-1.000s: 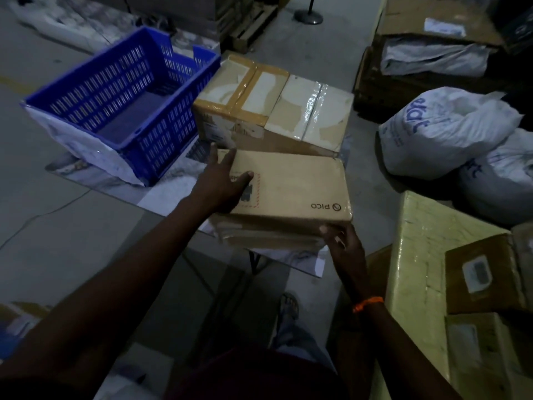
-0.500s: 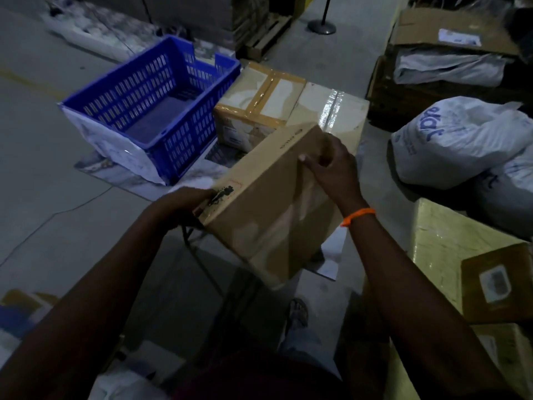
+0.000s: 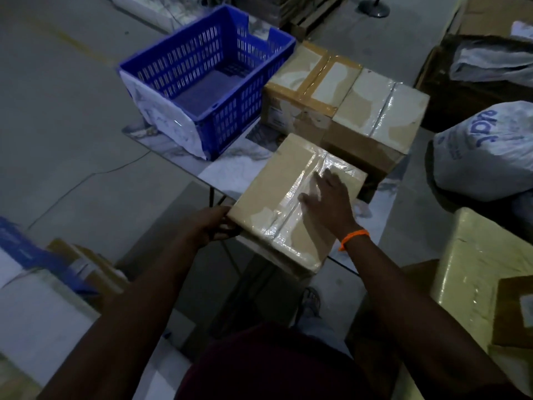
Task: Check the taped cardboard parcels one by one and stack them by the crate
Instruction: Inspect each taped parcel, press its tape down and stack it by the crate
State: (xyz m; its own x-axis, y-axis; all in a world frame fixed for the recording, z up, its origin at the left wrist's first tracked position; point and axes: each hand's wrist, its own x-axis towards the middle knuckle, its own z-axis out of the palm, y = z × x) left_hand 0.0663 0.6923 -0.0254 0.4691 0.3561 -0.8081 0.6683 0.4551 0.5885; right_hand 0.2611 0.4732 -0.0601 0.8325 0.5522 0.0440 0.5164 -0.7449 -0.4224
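- White marble-patterned table (image 3: 230,171) carries the blue plastic crate (image 3: 207,82), which stands on its far left part.
- The crate is slotted on all sides, with a white plastic sheet draped over its near corner.
- A white printed sack (image 3: 484,151) lies on the floor well to the right of the crate, past the table's edge.
- A clear-taped parcel (image 3: 377,116) stands to the right of the crate, one box away from it, with glossy tape running down the middle of its top.
- A brown-taped parcel (image 3: 311,90) stands just beside the crate's right wall, between the crate and the clear-taped parcel and touching the latter.
- A flat parcel (image 3: 277,197) lies nearer the person than the crate and to its right, at the table's front edge, taped side up; whether its underside rests fully on the table cannot be told.
- The right hand (image 3: 328,197) lies flat on the flat parcel's taped top, fingers straight and spread, gripping nothing.
- The left hand (image 3: 210,226) has its fingers curled round the flat parcel's near-left corner, the one on the crate's side.
- An orange wristband (image 3: 354,238) sits on the right wrist.
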